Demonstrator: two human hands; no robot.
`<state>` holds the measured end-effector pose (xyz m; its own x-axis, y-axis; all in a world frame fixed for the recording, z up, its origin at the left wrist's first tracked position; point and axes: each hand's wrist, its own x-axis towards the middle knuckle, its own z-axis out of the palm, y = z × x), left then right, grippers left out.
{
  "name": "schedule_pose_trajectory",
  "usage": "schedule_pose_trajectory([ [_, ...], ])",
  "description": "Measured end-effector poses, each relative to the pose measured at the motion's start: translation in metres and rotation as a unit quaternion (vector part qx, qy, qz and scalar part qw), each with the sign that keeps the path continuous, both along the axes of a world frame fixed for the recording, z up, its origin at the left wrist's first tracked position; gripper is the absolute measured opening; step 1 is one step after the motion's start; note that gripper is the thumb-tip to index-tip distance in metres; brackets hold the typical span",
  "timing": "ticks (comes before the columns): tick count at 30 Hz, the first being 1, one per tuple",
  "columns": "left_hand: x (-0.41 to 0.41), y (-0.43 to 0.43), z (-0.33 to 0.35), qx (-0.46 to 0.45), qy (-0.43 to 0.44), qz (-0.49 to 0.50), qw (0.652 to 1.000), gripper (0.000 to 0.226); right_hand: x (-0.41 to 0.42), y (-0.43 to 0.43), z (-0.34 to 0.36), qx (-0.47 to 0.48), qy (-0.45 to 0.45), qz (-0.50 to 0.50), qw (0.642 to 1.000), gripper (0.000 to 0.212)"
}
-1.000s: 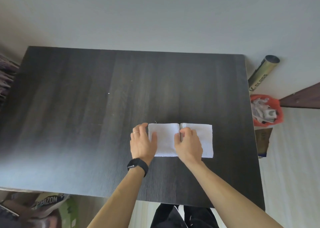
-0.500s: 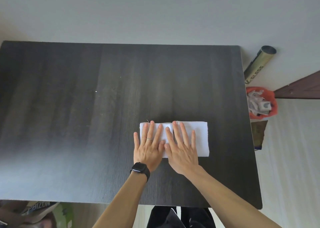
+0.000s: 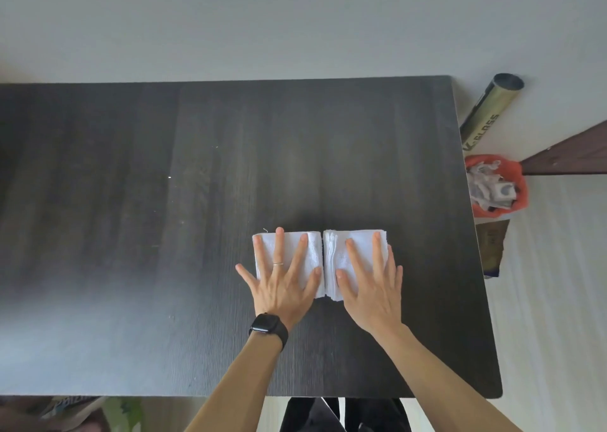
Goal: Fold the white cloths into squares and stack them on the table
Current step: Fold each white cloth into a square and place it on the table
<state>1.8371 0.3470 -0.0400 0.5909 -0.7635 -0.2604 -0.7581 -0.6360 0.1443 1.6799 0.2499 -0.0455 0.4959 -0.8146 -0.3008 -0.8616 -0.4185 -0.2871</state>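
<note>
Two folded white cloths lie side by side on the dark wooden table [image 3: 164, 234], right of its middle and touching along one edge. The left cloth [image 3: 290, 246] is a flat square. The right cloth [image 3: 359, 241] looks thicker, with several layered edges showing on its left side. My left hand [image 3: 282, 280] presses flat on the left cloth, fingers spread straight, a ring on one finger and a black watch at the wrist. My right hand [image 3: 371, 284] presses flat on the right cloth, fingers spread too.
Past the table's right edge, on the floor, an orange bag [image 3: 496, 185] holds crumpled white scraps, and a gold tube [image 3: 489, 116] leans by the wall. A brown paper bag [image 3: 492, 247] stands below them. Dark trouser legs [image 3: 345, 415] show under the near edge.
My hands have moved apart: from lying close together over the left part of the cloths, each now lies flat on its own cloth. The seam between the cloths now shows.
</note>
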Motion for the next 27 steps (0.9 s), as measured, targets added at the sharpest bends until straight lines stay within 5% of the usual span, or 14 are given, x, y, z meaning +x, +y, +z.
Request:
schedule_pose_trajectory([
  [13, 0.007, 0.025, 0.019, -0.092, 0.041, 0.004, 0.995, 0.079, -0.023, 0.005, 0.020, 0.020, -0.131, -0.013, 0.991, 0.081],
  [17, 0.010, 0.053, 0.018, -0.046, 0.096, 0.022, 0.994, 0.098, -0.037, 0.017, 0.016, 0.048, -0.068, -0.015, 0.996, 0.092],
  [27, 0.011, 0.010, 0.006, -0.132, 0.173, 0.056, 0.974, 0.091, -0.030, -0.019, 0.005, 0.026, -0.091, -0.046, 0.994, 0.073],
])
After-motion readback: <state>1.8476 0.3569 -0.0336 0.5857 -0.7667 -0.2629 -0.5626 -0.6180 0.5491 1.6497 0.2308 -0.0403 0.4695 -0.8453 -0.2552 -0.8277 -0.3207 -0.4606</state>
